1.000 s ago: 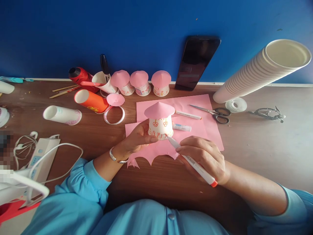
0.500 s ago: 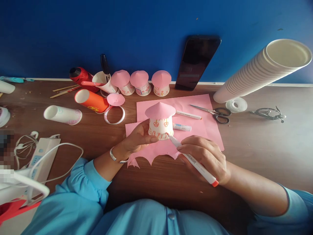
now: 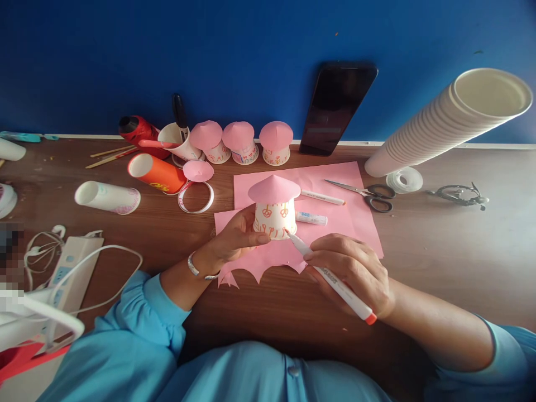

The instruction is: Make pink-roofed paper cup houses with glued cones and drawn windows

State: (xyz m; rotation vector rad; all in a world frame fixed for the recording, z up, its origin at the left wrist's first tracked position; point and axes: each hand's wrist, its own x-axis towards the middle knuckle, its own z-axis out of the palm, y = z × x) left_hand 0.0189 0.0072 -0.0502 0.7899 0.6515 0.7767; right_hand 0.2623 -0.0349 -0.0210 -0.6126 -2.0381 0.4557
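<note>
One cup (image 3: 274, 220) wearing one pink cone (image 3: 273, 190) is held above the pink paper (image 3: 347, 231). The left hand (image 3: 235, 239) grips it, fingers curled round its left side and thumb across the base. The right hand (image 3: 352, 268) has its fingers closed on one white marker (image 3: 337, 283), which slants over the paper's near right part — tip at the cup's lower edge, orange end toward the person.

Two slim items lie on the paper: a second marker (image 3: 322, 196) and a white tube (image 3: 314, 218). One pair of scissors (image 3: 365, 192) straddles its right edge, handles off it. Behind the paper stand three cone-topped cups (image 3: 238, 137) and one phone (image 3: 338, 109); left of it, one orange cup (image 3: 157, 174) and one white ring (image 3: 211, 195); behind and right, one tall stack of cups (image 3: 431, 125).

The paper's near edge is scalloped — between it and the blue shirt (image 3: 259, 374) runs a broad strip of brown surface (image 3: 238, 307), room for both wrists.
</note>
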